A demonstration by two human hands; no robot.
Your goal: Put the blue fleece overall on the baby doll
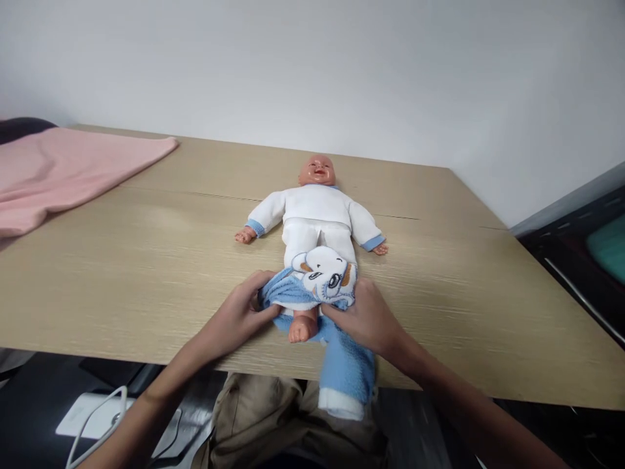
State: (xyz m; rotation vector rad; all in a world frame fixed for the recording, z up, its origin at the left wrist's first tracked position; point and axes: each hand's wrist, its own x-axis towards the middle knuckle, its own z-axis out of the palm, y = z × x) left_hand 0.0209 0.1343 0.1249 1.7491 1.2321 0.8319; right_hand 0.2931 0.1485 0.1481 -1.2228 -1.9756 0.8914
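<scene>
A baby doll [317, 203] in a white top with blue cuffs lies on its back on the wooden table, head toward the wall. Around its lower legs is a pair of blue and white fleecy doll pants [347, 365] with an animal face on it. My left hand [247, 309] pinches the fabric on the left side. On the right side, my right hand [374, 319] grips the same garment. One bare doll foot [303, 327] pokes out of the cloth; the other foot is hidden. An unfilled pant leg hangs over the table's front edge.
A pink cloth [73, 169] lies on the table [185, 260] at the left, with something dark behind it. A black-framed object [581, 254] stands beyond the right edge. Below the table at left is a white device [92, 415] with a cable.
</scene>
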